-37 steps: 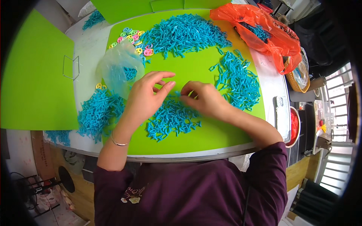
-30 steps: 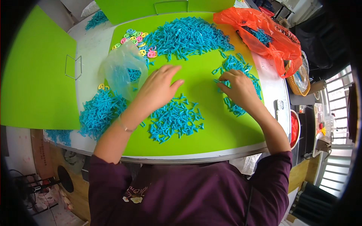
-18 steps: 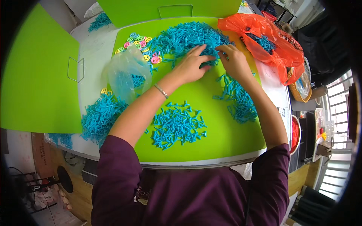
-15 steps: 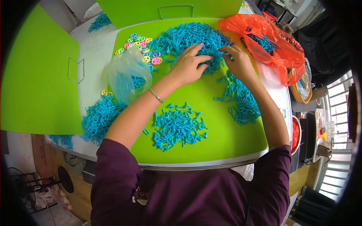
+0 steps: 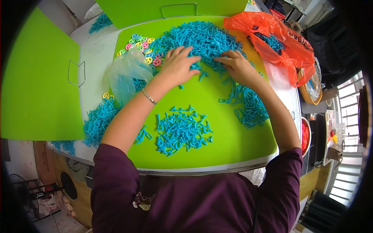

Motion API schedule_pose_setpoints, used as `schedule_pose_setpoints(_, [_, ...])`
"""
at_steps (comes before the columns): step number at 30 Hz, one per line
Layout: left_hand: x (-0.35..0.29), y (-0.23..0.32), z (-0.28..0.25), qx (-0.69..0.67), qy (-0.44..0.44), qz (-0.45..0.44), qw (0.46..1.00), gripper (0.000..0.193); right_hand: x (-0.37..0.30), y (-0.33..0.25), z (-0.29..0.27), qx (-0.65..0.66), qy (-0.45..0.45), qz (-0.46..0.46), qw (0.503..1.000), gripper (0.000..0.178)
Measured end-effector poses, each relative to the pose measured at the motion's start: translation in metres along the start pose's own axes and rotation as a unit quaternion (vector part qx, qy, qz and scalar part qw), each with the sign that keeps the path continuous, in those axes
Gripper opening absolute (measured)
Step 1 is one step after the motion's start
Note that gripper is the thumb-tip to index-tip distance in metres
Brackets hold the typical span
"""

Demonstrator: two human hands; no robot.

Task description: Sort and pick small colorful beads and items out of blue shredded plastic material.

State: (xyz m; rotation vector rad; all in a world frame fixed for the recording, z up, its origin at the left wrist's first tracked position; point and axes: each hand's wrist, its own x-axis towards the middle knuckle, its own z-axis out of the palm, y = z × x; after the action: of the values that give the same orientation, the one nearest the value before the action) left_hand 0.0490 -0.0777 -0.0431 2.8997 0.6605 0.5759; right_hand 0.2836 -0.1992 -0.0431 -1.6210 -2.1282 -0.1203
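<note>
A large heap of small blue plastic pieces (image 5: 198, 37), some of them loop-ended, lies at the far side of a green board (image 5: 194, 87). My left hand (image 5: 178, 65) rests at the heap's near left edge, fingers spread and nothing visible in it. At the near right edge, my right hand (image 5: 239, 69) has its fingers stretched toward the heap; no piece shows in them. A few loose pieces (image 5: 202, 75) lie between the two hands. Closer to me is a smaller group of short blue pieces (image 5: 182, 132), and a longer-pieced blue pile (image 5: 250, 105) sits at the right.
Colourful round plastic pieces (image 5: 145, 44) lie left of the heap, behind a clear plastic bag (image 5: 130, 73). Another blue pile (image 5: 99, 122) is at the left edge. An orange-red bag (image 5: 289, 50) stands at the far right. Green panels with wire handles (image 5: 42, 85) flank the board.
My left hand has moved left and slightly nearer, away from my right hand. My right hand has shifted a little left and nearer. Loose blue pieces now show between them.
</note>
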Motion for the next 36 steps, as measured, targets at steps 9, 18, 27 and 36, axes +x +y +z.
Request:
schedule_pose_setpoints(9, [0.0,-0.014,-0.002,-0.096,0.013,0.033,0.995,0.043,-0.006,-0.011,-0.014,0.105,-0.055,0.01,0.993,0.03])
schedule_pose_setpoints(18, [-0.009,-0.01,0.008,0.032,0.017,0.006,0.999,0.046,0.001,0.003,-0.016,-0.012,0.067,0.121,0.99,0.02])
schedule_pose_setpoints(27, [-0.012,0.001,0.006,0.087,0.006,0.018,0.996,0.037,-0.027,-0.021,-0.008,-0.035,0.011,0.097,0.995,0.018])
schedule_pose_setpoints(36, [0.022,0.034,0.033,-0.137,0.037,0.068,0.988,0.018,-0.037,-0.011,-0.026,-0.015,0.033,0.116,0.993,0.021])
